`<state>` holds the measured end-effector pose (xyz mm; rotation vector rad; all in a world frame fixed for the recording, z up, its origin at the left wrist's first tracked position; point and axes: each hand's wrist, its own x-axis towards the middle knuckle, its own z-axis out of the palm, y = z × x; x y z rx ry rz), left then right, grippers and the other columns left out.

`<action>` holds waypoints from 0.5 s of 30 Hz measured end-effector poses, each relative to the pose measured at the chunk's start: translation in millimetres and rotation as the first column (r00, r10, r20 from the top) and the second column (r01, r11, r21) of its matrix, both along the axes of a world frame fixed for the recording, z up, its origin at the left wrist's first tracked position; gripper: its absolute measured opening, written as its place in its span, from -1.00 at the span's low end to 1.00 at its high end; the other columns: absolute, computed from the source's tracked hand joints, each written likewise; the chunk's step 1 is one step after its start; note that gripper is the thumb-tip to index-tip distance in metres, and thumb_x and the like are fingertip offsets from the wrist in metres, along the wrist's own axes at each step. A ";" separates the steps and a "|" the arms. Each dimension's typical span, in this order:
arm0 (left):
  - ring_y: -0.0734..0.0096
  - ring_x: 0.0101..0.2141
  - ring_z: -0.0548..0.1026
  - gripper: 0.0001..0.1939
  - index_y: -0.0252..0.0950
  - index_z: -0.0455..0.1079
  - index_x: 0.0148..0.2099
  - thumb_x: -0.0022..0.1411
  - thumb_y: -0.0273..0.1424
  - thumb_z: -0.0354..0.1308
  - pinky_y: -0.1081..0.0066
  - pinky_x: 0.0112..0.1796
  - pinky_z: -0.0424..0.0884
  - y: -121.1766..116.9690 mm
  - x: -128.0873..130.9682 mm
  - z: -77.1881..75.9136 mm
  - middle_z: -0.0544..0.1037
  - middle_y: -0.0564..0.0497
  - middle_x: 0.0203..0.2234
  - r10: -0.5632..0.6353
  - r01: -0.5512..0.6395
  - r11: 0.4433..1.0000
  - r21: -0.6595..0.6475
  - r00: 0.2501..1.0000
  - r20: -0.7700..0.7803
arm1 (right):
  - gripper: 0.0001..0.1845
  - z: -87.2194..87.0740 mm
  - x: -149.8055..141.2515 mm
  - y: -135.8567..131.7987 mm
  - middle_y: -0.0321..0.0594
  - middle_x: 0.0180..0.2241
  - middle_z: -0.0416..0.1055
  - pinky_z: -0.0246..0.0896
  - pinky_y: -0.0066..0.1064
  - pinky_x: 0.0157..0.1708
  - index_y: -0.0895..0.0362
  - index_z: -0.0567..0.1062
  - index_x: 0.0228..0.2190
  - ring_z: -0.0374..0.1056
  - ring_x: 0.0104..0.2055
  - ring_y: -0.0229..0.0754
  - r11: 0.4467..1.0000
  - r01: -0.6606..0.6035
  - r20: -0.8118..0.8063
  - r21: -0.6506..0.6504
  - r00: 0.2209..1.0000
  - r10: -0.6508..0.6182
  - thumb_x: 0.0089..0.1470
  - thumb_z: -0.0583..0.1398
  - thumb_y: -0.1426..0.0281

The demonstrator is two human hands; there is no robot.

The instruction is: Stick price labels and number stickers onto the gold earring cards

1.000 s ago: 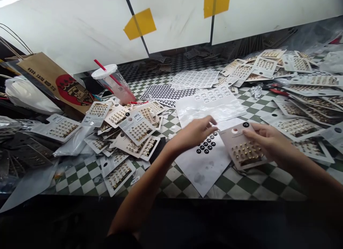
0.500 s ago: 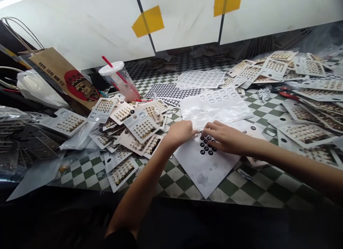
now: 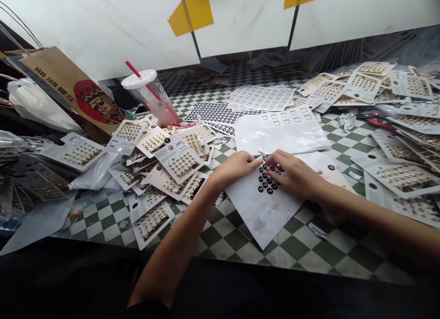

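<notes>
My left hand (image 3: 237,168) and my right hand (image 3: 292,173) meet over a printed patch of round black stickers (image 3: 267,178) on a white backing sheet (image 3: 263,204). The right fingers rest on the stickers, and the left fingertips are at the patch's upper edge. Anything small between the fingers is hidden. A gold-studded earring card (image 3: 332,168) lies partly under my right hand. A clear plastic sleeve (image 3: 280,135) touches the top of the backing sheet.
Several earring cards (image 3: 180,163) are heaped at left and more (image 3: 402,177) at right, on a green-and-white checkered surface (image 3: 233,239). Further back lie sticker sheets (image 3: 213,115), a plastic cup with a red straw (image 3: 151,96), a paper bag (image 3: 72,87) and red-handled pliers (image 3: 385,125).
My right hand has let go of the earring card and moved left onto the stickers. My left hand has moved right to meet it.
</notes>
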<state>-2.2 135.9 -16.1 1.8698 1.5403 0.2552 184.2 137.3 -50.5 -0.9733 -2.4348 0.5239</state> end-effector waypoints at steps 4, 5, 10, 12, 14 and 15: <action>0.52 -0.61 0.18 -0.76 -0.28 0.19 -0.53 0.09 -0.28 0.07 0.45 -0.61 0.01 -2.6 -3.1 9.3 0.24 0.08 -0.63 -0.134 0.144 0.988 -0.061 0.980 0.146 | -0.95 1.6 -3.6 -1.9 -0.12 -0.31 0.35 0.30 -0.27 -0.29 0.15 0.34 -0.32 0.35 -0.30 -0.13 0.999 0.054 -0.123 -0.009 0.991 -0.054 0.09 0.12 0.47; 0.52 -0.60 0.18 -0.77 -0.29 0.20 -0.52 0.09 -0.28 0.05 0.45 -0.60 0.02 -3.4 -2.5 10.5 0.24 0.09 -0.62 -0.157 0.170 0.984 -0.058 0.972 0.177 | -0.94 2.7 -4.7 -2.7 -0.12 -0.31 0.36 0.30 -0.28 -0.29 0.15 0.35 -0.33 0.35 -0.31 -0.14 0.998 0.061 -0.156 -0.005 0.986 -0.061 0.08 0.12 0.48; 0.46 -0.48 0.28 -0.79 -0.34 0.31 -0.44 0.11 -0.30 0.02 0.47 -0.53 0.13 -5.8 2.4 12.8 0.33 0.05 -0.53 -0.220 0.232 0.972 -0.022 0.944 0.246 | -0.97 8.6 -7.6 -8.5 -0.11 -0.38 0.39 0.32 -0.27 -0.36 0.16 0.36 -0.39 0.37 -0.34 -0.09 0.994 0.089 -0.167 0.060 0.983 -0.078 0.04 0.14 0.50; 0.44 -0.45 0.30 -0.81 -0.35 0.31 -0.46 0.10 -0.33 0.02 0.48 -0.52 0.15 -6.4 3.1 13.3 0.34 0.04 -0.52 -0.213 0.221 0.975 -0.007 0.944 0.250 | -0.98 9.7 -8.7 -11.3 -0.07 -0.39 0.40 0.31 -0.27 -0.41 0.18 0.35 -0.41 0.38 -0.36 -0.07 0.989 0.117 -0.143 0.090 0.984 -0.103 0.05 0.13 0.51; 0.45 -0.45 0.30 -0.82 -0.35 0.30 -0.48 0.08 -0.36 0.01 0.48 -0.51 0.15 -7.0 3.2 13.8 0.34 0.04 -0.53 -0.207 0.216 0.976 -0.008 0.944 0.258 | -0.97 10.2 -10.3 -13.8 -0.06 -0.42 0.40 0.29 -0.28 -0.45 0.19 0.34 -0.43 0.38 -0.39 -0.07 0.982 0.140 -0.126 0.125 0.984 -0.124 0.04 0.13 0.52; 0.45 -0.45 0.29 -0.83 -0.35 0.30 -0.49 0.08 -0.37 0.01 0.49 -0.51 0.14 -7.3 3.2 13.9 0.34 0.05 -0.54 -0.203 0.213 0.977 -0.012 0.944 0.262 | -0.95 10.3 -11.2 -14.8 -0.07 -0.43 0.40 0.28 -0.30 -0.46 0.19 0.34 -0.45 0.37 -0.41 -0.08 0.978 0.148 -0.122 0.147 0.984 -0.131 0.04 0.12 0.53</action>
